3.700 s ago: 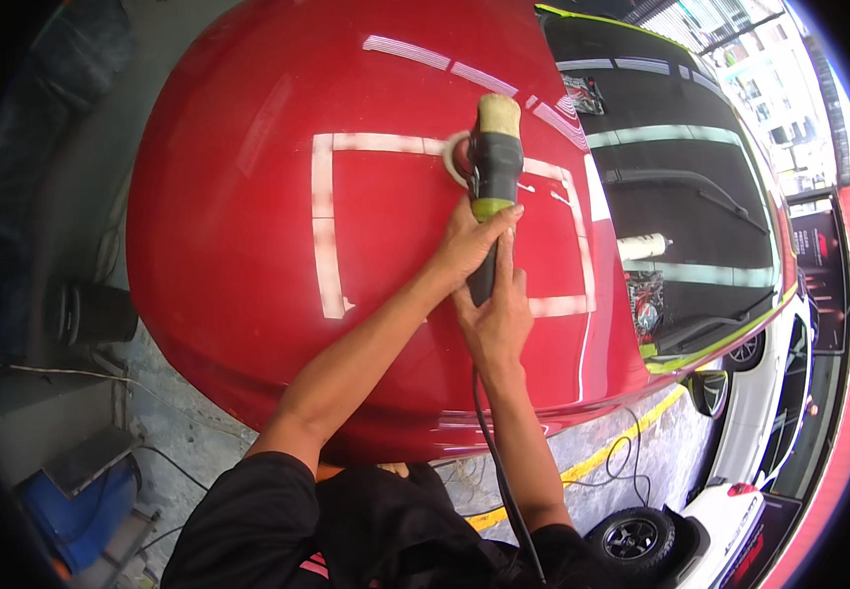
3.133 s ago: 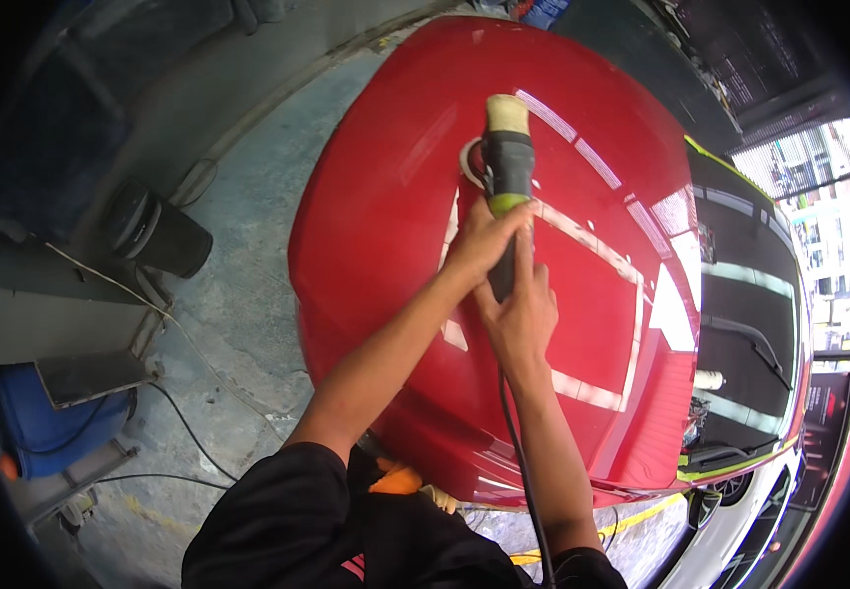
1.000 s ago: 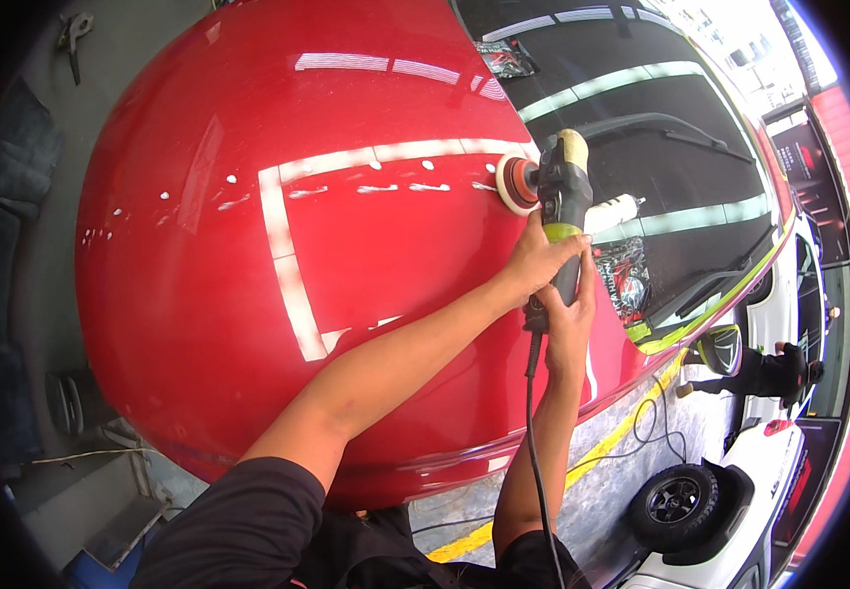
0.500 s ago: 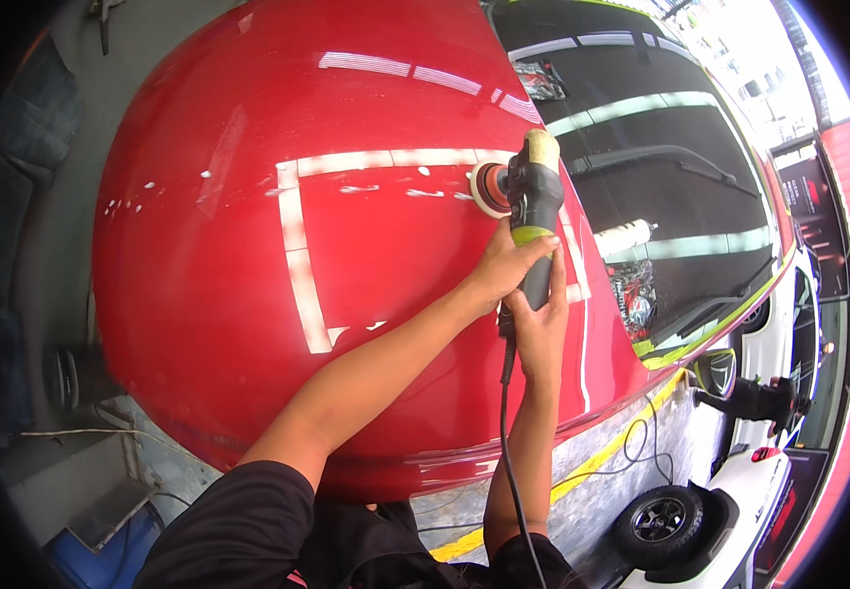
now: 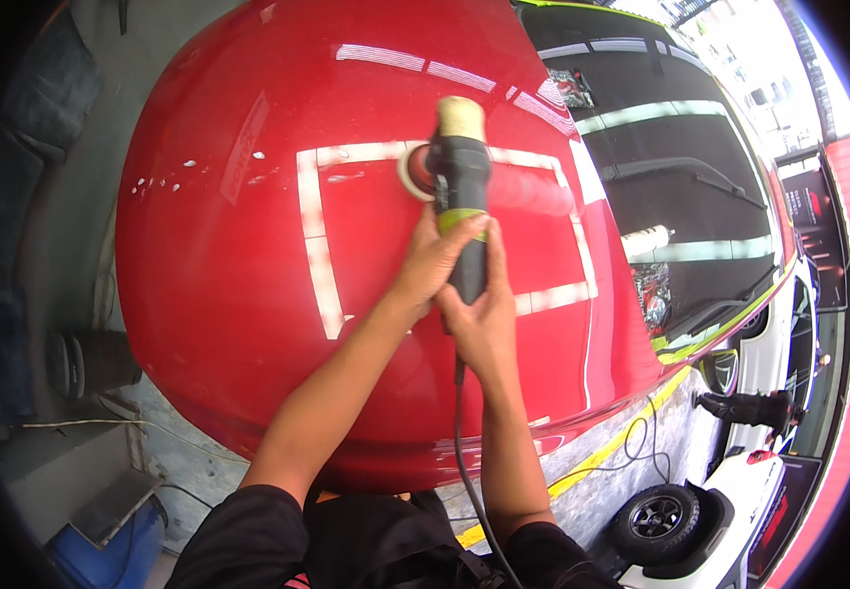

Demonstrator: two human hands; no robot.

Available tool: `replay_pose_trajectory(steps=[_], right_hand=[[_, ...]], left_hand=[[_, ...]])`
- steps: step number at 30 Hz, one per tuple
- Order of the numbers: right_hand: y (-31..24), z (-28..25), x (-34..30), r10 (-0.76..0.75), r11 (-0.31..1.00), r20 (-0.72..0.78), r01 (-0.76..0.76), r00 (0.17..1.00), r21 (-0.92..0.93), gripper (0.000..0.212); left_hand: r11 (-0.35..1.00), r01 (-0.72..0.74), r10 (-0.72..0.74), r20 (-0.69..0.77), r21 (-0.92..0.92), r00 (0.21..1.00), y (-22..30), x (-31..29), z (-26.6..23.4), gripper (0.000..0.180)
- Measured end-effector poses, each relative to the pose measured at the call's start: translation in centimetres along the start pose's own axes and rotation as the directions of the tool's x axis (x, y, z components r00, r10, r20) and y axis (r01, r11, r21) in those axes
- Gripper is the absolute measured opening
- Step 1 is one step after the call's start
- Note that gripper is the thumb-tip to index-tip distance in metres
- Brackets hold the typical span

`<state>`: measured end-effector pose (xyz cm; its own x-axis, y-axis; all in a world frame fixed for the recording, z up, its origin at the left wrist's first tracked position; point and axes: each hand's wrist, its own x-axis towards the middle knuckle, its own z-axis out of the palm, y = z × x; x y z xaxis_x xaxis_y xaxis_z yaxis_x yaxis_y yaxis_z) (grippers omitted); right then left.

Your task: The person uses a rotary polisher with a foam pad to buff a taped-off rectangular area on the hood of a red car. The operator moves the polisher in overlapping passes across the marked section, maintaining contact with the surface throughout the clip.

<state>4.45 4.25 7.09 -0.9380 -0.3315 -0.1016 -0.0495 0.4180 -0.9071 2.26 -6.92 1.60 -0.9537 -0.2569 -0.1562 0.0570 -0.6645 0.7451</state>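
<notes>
Both my hands are closed round a black and green car polisher, held over the red bonnet of a car. My left hand grips its body by the green band. Behind it, nearer to me, my right hand wraps the rear of the handle. The round polishing pad, pale with a reddish backing, shows at the tool's left side, against the paint. A white polish streak lies just left of the pad, with several small white blobs farther left. A dull smear trails off to the right.
The power cord hangs from the handle past my right forearm. On the dark windscreen rests a white bottle. A white vehicle with a black wheel stands at lower right, near a person in dark clothes. A blue drum is at lower left.
Both hands have carried the polisher leftward over the bonnet, away from the windscreen. White streaks that lay along its path are spread into a hazy smear. The view has shifted slightly.
</notes>
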Motion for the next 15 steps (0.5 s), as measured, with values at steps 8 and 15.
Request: replay_pose_trajectory(steps=[8,15], right_hand=[[0.1,-1.4,0.0,-0.052,0.981,0.14,0.077,0.989,-0.177,0.104],[5.8,-11.9,2.1,0.03,0.999,-0.152,-0.033,0.988,-0.014,0.097]], left_hand=[[0.996,-0.062,0.049,-0.174,-0.069,0.984,1.1,-2.8,0.6,0.044],[0.998,-0.038,0.045,0.128,-0.059,0.991,-9.8,4.9,10.6,0.047]])
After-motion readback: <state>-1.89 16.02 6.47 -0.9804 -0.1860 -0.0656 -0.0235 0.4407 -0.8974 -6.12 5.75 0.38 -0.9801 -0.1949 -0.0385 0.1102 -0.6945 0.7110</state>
